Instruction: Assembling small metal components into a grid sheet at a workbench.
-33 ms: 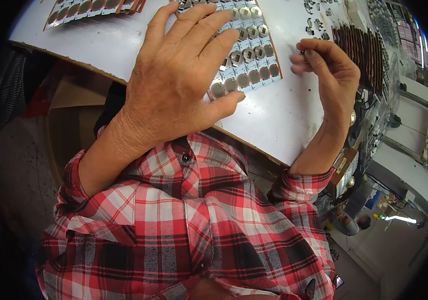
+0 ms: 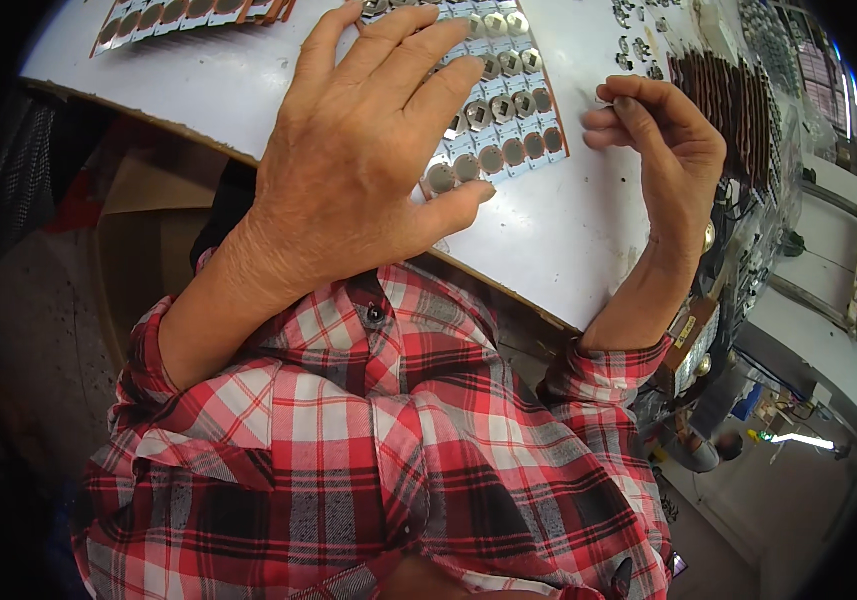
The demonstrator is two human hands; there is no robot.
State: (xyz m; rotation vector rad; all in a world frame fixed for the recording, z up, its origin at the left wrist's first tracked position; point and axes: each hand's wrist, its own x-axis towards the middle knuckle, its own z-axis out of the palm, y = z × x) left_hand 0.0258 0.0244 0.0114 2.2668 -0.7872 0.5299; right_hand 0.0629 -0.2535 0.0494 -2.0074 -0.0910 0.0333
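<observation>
My left hand [image 2: 353, 165] lies palm down with fingers spread across a panel of small circuit boards [image 2: 518, 135], hiding its left part. Rows of round dark pads show on the panel. Silvery metal coin-cell clips [image 2: 500, 108] sit on several of them, while the nearest row has bare pads. To the right of the panel, my right hand [image 2: 678, 140] is raised above the table, thumb and index finger pinched together. A tiny metal piece [image 2: 604, 102] shows at those fingertips, mostly hidden, its exact kind unclear.
The white table [image 2: 568, 240] has a brown front edge. More circuit panels [image 2: 173, 20] are stacked at the far left. Loose metal clips [image 2: 638, 55] are scattered at the far right, beside a row of upright brown panels [image 2: 723, 110]. Another person [image 2: 693, 450] is in the right background.
The whole view has shifted very slightly. Both hands keep nearly the same pose, the left over the panel and the right pinched beside it.
</observation>
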